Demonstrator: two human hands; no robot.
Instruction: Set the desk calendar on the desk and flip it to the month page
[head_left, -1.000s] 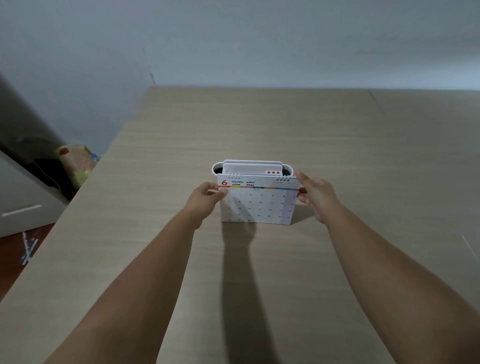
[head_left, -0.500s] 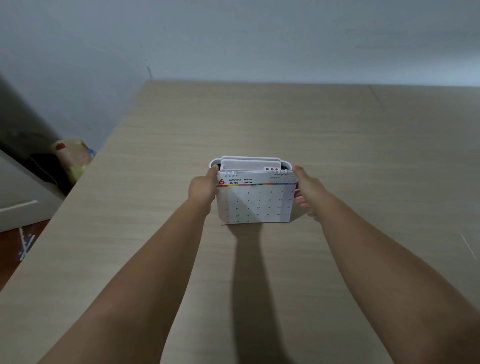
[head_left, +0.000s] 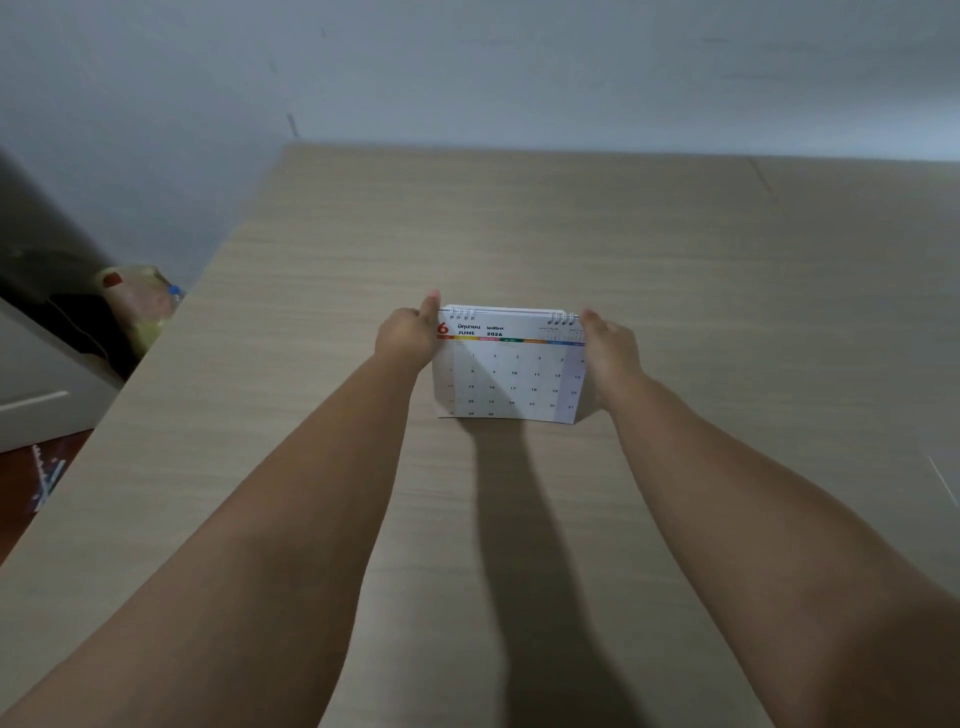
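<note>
A white spiral-bound desk calendar (head_left: 511, 371) stands on the wooden desk (head_left: 675, 249), near its middle. Its front page faces me and reads June 2026, with a red 6 and a coloured weekday strip. My left hand (head_left: 408, 335) grips the calendar's upper left edge, thumb up by the wire binding. My right hand (head_left: 610, 345) holds the upper right edge and side. Both arms reach straight out over the desk. The calendar's back is hidden.
A grey wall runs behind the desk's far edge. Left of the desk, lower down, sit a yellowish plastic bag with a bottle (head_left: 143, 306) and a white cabinet (head_left: 36, 395). The desk's left edge slants toward me.
The stack of pages that stood up behind the June page is now out of sight. Both hands have shifted up to the top corners, and the view has drawn closer.
</note>
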